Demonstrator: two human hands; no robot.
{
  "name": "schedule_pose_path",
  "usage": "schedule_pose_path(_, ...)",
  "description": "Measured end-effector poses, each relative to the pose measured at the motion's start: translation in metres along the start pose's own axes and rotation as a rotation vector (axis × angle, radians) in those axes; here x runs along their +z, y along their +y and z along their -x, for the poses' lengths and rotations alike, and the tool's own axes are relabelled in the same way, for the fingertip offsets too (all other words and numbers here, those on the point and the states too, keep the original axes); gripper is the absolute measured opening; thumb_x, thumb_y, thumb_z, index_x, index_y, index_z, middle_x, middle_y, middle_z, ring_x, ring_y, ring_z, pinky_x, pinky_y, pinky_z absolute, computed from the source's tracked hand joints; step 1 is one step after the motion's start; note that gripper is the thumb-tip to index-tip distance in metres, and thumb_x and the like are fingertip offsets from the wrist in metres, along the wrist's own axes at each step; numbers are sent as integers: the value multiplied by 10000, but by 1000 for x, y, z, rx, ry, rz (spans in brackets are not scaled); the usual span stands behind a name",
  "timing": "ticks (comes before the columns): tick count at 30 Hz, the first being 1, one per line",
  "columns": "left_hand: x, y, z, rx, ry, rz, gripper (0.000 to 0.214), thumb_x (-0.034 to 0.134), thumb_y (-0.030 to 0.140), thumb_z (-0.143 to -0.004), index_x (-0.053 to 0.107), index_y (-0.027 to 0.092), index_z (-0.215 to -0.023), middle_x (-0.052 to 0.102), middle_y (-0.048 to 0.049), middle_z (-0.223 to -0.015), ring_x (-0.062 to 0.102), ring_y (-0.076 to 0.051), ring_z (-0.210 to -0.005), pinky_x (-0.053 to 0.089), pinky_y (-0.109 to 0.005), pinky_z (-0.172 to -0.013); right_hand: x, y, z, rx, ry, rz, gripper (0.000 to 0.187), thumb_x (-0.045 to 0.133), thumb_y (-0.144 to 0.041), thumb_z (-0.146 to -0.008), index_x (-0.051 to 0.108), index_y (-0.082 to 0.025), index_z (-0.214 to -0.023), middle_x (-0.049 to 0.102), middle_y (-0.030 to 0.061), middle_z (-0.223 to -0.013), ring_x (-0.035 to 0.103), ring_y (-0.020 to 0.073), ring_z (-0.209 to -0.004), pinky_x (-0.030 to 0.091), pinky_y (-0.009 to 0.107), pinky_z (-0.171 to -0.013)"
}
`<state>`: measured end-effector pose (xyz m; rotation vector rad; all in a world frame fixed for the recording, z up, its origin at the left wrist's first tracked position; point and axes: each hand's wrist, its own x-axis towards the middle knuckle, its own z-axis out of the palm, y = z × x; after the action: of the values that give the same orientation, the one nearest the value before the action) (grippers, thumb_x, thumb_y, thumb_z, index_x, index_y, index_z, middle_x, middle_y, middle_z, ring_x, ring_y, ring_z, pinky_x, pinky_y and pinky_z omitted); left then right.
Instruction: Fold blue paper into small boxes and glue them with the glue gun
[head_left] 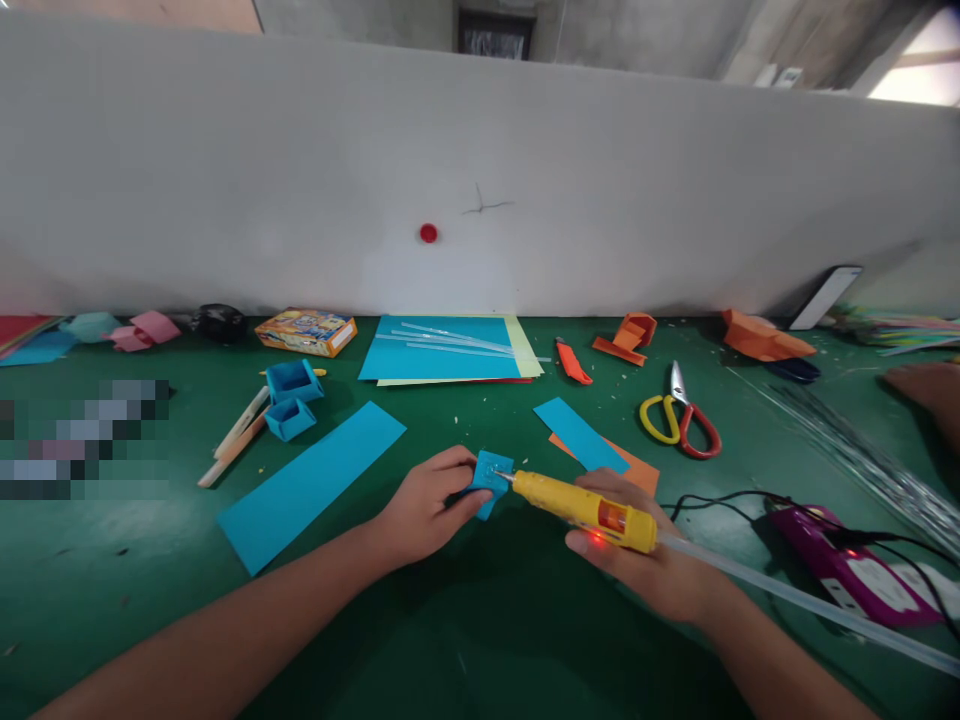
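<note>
Between the thumb and fingers of my left hand (424,508) is a small folded piece of blue paper (493,462). My right hand (651,572) is wrapped round a yellow hot glue gun (577,503), which has a red light lit and a long clear glue stick (810,600) running out of its back. The nozzle tip meets the top face of the blue paper, where a shiny spot shows. A wide blue paper strip (315,485) lies left of my left hand. Just beyond my right hand, a shorter blue strip (581,433) overlaps an orange paper piece (637,470).
Scissors (681,415) and a red cutter knife (573,361) lie beyond my right hand. A purple power strip (855,565) with black cords sits right. Two folded blue boxes (292,395) stand left. Paper sheets (450,350) lie by the white board (300,180). Another person's hand (930,385) shows at right.
</note>
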<state>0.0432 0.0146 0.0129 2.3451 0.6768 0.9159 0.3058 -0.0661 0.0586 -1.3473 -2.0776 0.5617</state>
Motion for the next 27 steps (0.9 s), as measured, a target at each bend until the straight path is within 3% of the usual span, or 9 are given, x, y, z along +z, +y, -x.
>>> schedule_pose_path(10,-1,0,-1,-12,12,11,269,507,332,-1013,677,163,-892,596,-42,-885,585,-129,-760,475,-229,-664,-2,-4,-1,-6,-13,-51,329,580,-476,-924,588,-260,-676,606,12,-690,614,208,-662,501,343,-649)
schedule_pose_path(19,1,-1,-1,-5,18,-1,264,516,313,-1007,654,163,-840,581,-30,-853,570,-125,-736,467,-229,-645,0,2,1,-9,-107,-142,279,543,-439,-955,625,-228,-791,623,45,-847,614,210,-775,507,336,-685)
schedule_pose_path(27,3,-2,1,7,31,-87,262,527,299,-996,638,160,-804,592,-38,-850,569,-129,-738,458,-227,-636,3,2,3,-28,-33,-89,209,573,-401,-950,662,-251,-835,687,48,-843,653,263,-898,518,362,-735)
